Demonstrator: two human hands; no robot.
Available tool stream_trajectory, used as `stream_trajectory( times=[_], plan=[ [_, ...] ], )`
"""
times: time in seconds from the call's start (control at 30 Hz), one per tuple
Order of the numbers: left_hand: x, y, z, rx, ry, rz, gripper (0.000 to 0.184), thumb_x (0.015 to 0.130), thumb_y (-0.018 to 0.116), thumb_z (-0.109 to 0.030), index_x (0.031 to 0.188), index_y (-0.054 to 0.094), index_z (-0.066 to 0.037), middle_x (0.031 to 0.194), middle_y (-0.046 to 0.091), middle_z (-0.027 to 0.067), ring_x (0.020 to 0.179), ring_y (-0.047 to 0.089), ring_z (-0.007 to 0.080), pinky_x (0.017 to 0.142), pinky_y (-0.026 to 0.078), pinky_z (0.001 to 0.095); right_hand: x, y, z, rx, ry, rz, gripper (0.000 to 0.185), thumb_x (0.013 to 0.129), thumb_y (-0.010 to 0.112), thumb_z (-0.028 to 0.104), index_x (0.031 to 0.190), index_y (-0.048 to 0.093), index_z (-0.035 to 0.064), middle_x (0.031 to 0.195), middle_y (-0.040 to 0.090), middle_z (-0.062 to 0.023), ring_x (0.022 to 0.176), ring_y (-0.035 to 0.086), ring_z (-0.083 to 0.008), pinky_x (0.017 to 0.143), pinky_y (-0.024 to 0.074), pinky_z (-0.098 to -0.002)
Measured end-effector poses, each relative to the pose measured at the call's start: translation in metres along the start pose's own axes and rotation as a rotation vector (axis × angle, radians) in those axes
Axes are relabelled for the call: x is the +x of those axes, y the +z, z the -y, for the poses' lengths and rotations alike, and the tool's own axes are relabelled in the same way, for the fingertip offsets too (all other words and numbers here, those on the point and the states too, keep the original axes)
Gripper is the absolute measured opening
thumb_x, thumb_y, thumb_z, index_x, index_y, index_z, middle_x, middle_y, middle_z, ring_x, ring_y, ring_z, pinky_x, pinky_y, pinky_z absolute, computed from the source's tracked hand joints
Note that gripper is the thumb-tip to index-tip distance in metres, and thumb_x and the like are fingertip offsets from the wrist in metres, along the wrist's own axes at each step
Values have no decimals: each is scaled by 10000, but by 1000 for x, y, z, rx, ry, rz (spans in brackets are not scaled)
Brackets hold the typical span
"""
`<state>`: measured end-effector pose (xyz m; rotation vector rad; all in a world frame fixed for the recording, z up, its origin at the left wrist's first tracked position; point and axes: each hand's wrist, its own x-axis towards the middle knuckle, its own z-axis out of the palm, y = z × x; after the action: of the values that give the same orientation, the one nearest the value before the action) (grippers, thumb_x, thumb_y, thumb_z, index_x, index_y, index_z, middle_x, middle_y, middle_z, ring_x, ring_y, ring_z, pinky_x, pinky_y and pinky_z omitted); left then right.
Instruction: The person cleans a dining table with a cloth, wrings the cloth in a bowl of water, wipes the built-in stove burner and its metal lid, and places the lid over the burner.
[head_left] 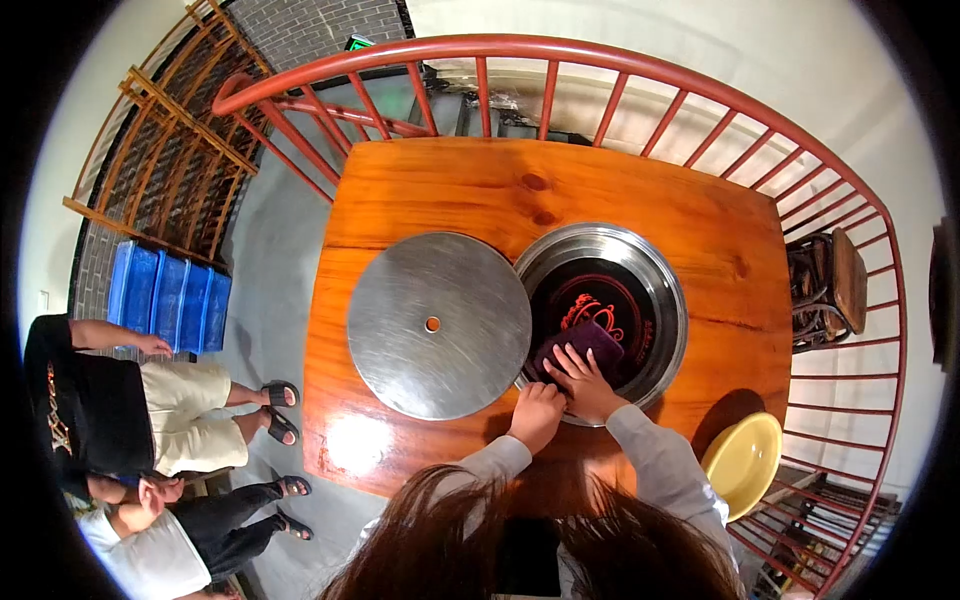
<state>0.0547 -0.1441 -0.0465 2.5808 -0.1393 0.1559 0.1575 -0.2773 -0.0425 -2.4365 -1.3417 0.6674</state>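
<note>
A round steel-rimmed well (668, 275) is set into the wooden table, with a black glass cooktop (640, 310) bearing a red design at its bottom. My right hand (585, 384) lies on a folded dark purple cloth (606, 349), fingers spread flat, pressing it against the black surface. My left hand (538, 414) is closed at the near-left edge of the steel rim, beside my right hand. Whatever its curled fingers grip is hidden. Left of the well lies a flat round metal lid (430, 370) with a small hole in its centre.
The wooden table (440, 190) carries all this, and a red railing (560, 48) curves behind it. A yellow basin (745, 465) is by the table's near-right corner. Stools (845, 280) stand at the right. Two people (110, 400) are at the left, near blue crates (170, 295).
</note>
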Motion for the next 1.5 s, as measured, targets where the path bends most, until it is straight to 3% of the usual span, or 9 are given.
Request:
stream_trajectory(
  times=[0.67,0.9,1.03,1.13,1.2,1.27,1.47,1.5],
  plan=[
    [1,0,0,-35,25,-65,127,797,623,-173,872,642,-72,871,576,52,890,548,235,861,410,382,23,-1,-12,-11,-97,21,674,830,578,209,1452,327,145,1562,130,-109,1445,84,-301,1127,36,-563],
    [1,-3,-1,-34,1,-26,104,797,625,-180,806,634,-77,843,559,52,888,541,244,858,411,383,45,-10,-22,-42,-145,-88,564,880,537,224,1409,388,96,1532,231,-117,1431,151,-288,1134,48,-543],
    [2,-2,0,-7,-6,8,114,806,617,-193,782,625,-82,834,545,56,888,537,248,849,413,390,75,-19,-36,-33,-106,-159,520,905,497,261,1384,412,80,1530,238,-112,1431,155,-278,1136,38,-525],
    [2,-3,1,2,8,16,124,816,609,-200,778,622,-83,848,543,58,895,533,250,846,413,392,98,-27,-47,-37,-32,-111,519,906,499,254,1384,408,74,1555,163,-90,1442,109,-256,1144,24,-511],
    [3,-5,1,1,6,28,127,819,607,-202,779,622,-82,852,542,58,894,531,251,846,413,393,108,-33,-51,-39,-27,-138,521,910,496,253,1393,398,82,1562,142,-70,1444,97,-250,1147,22,-507],
    [2,-4,2,-3,5,42,130,822,606,-204,781,623,-81,857,542,58,893,529,252,845,412,394,117,-29,-60,-58,-31,-220,527,878,524,234,1384,423,130,1544,208,-56,1429,165,-245,1147,76,-516],
    [2,-1,2,-5,11,-20,131,821,603,-199,759,615,-84,855,541,60,882,526,251,840,411,394,127,-36,-65,-29,-4,-272,557,876,524,243,1408,400,134,1538,231,-37,1428,175,-231,1152,73,-503],
    [2,-2,2,-7,8,-6,131,819,604,-198,757,614,-84,852,541,60,880,526,251,841,412,395,127,-39,-65,-54,-3,-265,581,885,540,313,1417,387,137,1536,234,-43,1427,174,-235,1151,71,-504]
  ],
)
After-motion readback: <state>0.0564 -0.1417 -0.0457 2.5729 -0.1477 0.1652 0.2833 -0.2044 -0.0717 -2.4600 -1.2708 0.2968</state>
